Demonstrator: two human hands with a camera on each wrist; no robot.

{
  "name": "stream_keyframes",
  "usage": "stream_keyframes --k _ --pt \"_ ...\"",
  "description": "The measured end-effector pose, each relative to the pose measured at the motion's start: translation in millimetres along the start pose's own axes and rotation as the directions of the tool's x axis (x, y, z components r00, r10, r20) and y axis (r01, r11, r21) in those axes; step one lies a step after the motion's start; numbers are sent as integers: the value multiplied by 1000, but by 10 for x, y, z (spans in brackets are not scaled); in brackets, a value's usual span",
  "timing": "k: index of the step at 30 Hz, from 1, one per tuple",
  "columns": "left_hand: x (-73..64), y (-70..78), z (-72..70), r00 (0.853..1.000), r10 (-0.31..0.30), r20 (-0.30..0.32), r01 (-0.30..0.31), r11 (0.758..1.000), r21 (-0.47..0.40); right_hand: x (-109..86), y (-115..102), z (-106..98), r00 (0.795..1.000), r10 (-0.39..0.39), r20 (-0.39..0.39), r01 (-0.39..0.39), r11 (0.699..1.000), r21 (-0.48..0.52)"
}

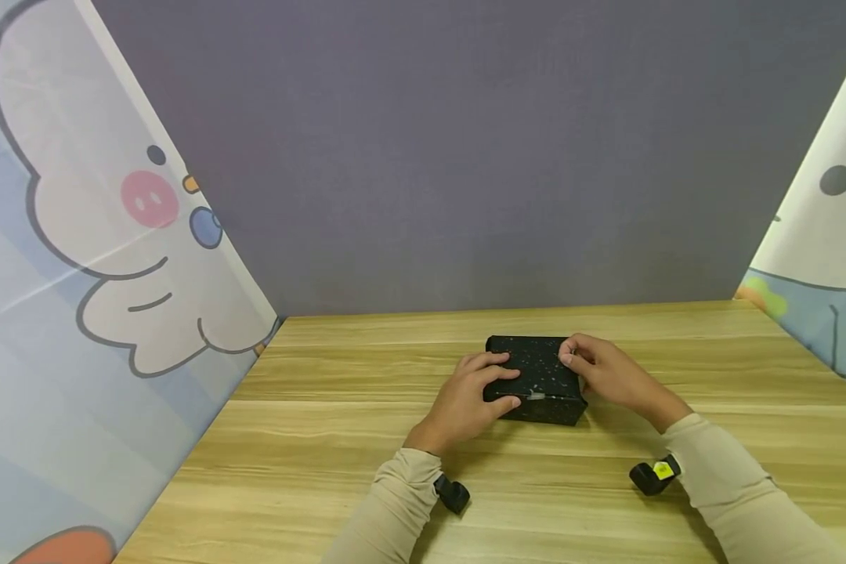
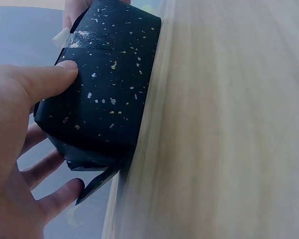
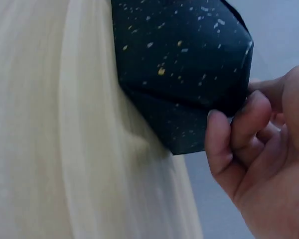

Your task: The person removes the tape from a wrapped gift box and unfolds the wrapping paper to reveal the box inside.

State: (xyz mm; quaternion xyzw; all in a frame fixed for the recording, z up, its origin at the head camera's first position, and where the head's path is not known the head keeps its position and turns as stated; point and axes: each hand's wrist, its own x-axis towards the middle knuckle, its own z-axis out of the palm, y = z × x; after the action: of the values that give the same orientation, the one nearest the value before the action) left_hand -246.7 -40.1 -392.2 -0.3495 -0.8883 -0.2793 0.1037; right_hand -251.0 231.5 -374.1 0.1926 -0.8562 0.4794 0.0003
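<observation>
A box (image 1: 536,380) wrapped in black paper with pale and gold specks lies on the table. Clear tape (image 2: 89,40) crosses its front top edge, one end sticking up. The left hand (image 1: 468,395) rests on the box's left part, fingers spread over the top and thumb at the front edge. Below its fingers, a loose paper flap (image 2: 97,186) juts from the left end. At the right end, the right hand (image 1: 602,372) has curled fingers and pinches the wrapping paper near the top edge. A folded paper flap (image 3: 174,124) hangs there beside its fingers. Its thumb tip is partly hidden.
The wood-grain table (image 1: 289,470) extends around the box. A grey panel (image 1: 465,157) stands behind it, with cartoon-printed sheets (image 1: 113,235) on both sides. Black wrist cameras (image 1: 453,495) sit on both sleeves.
</observation>
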Motion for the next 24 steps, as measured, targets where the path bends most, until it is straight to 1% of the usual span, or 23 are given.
stream_keyframes --k 4,10,16,19,24 --pt "-3 1 2 1000 -4 2 4 1000 0 -9 61 -7 1000 8 10 -8 998 63" --pt "-12 2 -5 1000 3 3 -3 1000 -1 -32 109 -41 999 -20 42 15 993 119" --pt "-40 -6 -16 1000 12 8 -12 1000 -10 -100 124 -89 995 -55 78 34 968 250" --pt "-49 -5 -22 1000 10 12 -10 1000 -10 -141 135 -114 994 -64 87 39 964 262" --pt "-64 1 -34 1000 3 15 -3 1000 -11 -202 177 -145 995 -42 95 15 964 265"
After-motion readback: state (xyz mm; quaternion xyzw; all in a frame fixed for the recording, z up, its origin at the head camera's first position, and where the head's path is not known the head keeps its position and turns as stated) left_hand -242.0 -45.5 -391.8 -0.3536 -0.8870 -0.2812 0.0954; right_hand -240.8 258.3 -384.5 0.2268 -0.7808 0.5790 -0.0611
